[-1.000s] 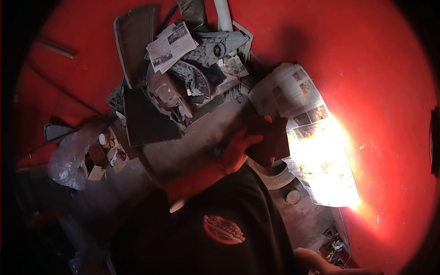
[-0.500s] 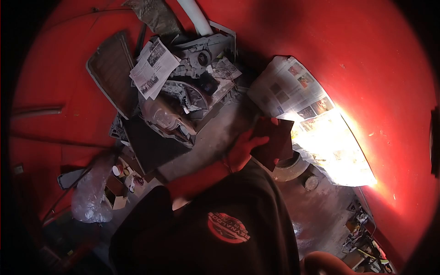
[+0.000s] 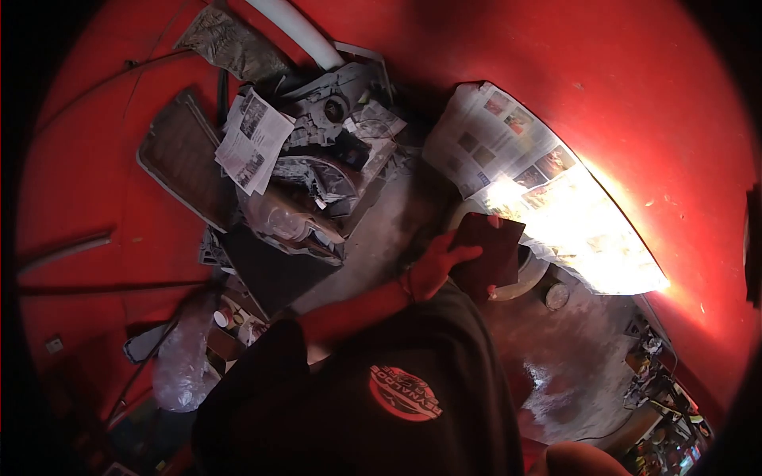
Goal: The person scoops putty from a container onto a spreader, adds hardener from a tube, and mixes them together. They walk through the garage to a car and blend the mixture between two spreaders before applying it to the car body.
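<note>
- The dark square sheet is mid-scene in the left hand, thumb across its face, fingertips at its edges.
- It partly blocks a pale round object.
- Just right and beyond, glare washes out much of the newspaper.
- Far left: loose printed pages; near left, a plastic bag.
- Near right, clutter is too small to identify.
- The right hand is out of view; I cannot tell its state.

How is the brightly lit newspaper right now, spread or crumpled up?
Spread: the newspaper shows one broad printed face, though glare washes out its lower part.
</note>
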A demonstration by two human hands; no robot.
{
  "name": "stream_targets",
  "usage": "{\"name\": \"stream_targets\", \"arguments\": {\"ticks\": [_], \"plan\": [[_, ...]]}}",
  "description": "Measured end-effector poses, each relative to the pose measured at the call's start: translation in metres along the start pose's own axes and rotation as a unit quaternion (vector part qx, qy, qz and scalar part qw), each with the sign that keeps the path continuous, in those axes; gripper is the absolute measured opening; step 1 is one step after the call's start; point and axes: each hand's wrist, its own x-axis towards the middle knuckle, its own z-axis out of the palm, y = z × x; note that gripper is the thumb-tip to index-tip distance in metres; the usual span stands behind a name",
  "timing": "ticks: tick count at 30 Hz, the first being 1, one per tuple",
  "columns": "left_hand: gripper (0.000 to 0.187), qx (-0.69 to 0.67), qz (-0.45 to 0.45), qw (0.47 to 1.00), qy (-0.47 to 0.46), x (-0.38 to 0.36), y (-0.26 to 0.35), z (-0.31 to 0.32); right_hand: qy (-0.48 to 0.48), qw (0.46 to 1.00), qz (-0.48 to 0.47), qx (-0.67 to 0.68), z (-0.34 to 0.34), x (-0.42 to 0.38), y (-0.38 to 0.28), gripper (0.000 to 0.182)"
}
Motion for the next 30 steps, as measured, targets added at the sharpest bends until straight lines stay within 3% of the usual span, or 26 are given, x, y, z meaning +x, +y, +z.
{"name": "stream_targets", "arguments": {"ticks": [2, 4, 6, 9, 10, 12, 14, 16, 19, 22, 24, 25, 26, 27, 29, 30], "plan": [[0.061, 0.001, 0.004, 1.000, 0.004, 0.000, 0.000, -0.007, 0.069, 0.982, 0.106, 0.140, 0.019, -0.014, -0.004, 0.075], [0.059, 0.003, 0.013, 1.000, 0.008, 0.000, -0.003, -0.017, 0.141, 0.925, 0.195, 0.293, 0.040, -0.026, -0.007, 0.062], [0.057, -0.024, 0.011, 1.000, 0.015, -0.002, 0.001, -0.023, 0.215, 0.822, 0.303, 0.431, 0.071, -0.045, -0.012, 0.049], [0.054, -0.042, 0.032, 0.998, 0.031, 0.000, 0.006, -0.034, 0.254, 0.676, 0.445, 0.530, 0.134, -0.077, -0.036, 0.029], [0.052, -0.045, 0.040, 0.997, 0.038, 0.001, 0.005, -0.038, 0.245, 0.627, 0.503, 0.542, 0.162, -0.092, -0.050, 0.023], [0.050, -0.057, 0.075, 0.994, 0.046, 0.006, 0.004, -0.046, 0.183, 0.542, 0.622, 0.535, 0.214, -0.119, -0.078, 0.031], [0.049, -0.052, 0.073, 0.995, 0.052, 0.012, 0.004, -0.060, 0.126, 0.464, 0.688, 0.544, 0.248, -0.132, -0.094, 0.022], [0.049, -0.037, 0.029, 0.998, 0.047, 0.016, 0.002, -0.079, 0.087, 0.460, 0.704, 0.534, 0.269, -0.132, -0.101, 0.028], [0.051, -0.016, 0.030, 0.997, 0.072, 0.014, 0.011, -0.078, 0.027, 0.560, 0.642, 0.523, 0.286, -0.119, -0.096, 0.032], [0.047, 0.050, 0.091, 0.990, 0.100, 0.013, 0.013, -0.073, -0.009, 0.596, 0.592, 0.542, 0.298, -0.107, -0.089, 0.031], [0.048, 0.104, 0.071, 0.990, 0.064, 0.013, 0.010, -0.083, 0.082, 0.457, 0.524, 0.714, 0.286, -0.062, -0.080, 0.033], [0.046, 0.277, 0.218, 0.930, 0.103, 0.018, -0.003, -0.075, 0.041, 0.467, 0.476, 0.744, 0.279, -0.045, -0.071, 0.035], [0.044, 0.419, 0.365, 0.821, 0.132, 0.019, -0.021, -0.066, 0.063, 0.312, 0.465, 0.826, 0.265, -0.021, -0.071, 0.033], [0.044, 0.357, 0.288, 0.882, 0.108, 0.020, -0.024, -0.086, 0.068, 0.094, 0.443, 0.889, 0.247, 0.009, -0.069, 0.030], [0.046, 0.214, 0.121, 0.965, 0.095, 0.022, -0.029, -0.123, 0.103, 0.136, 0.262, 0.950, 0.257, 0.048, -0.080, 0.028], [0.049, -0.038, 0.007, 0.989, 0.141, 0.021, -0.011, -0.097, 0.112, 0.160, 0.224, 0.955, 0.261, 0.063, -0.079, 0.027]]}}
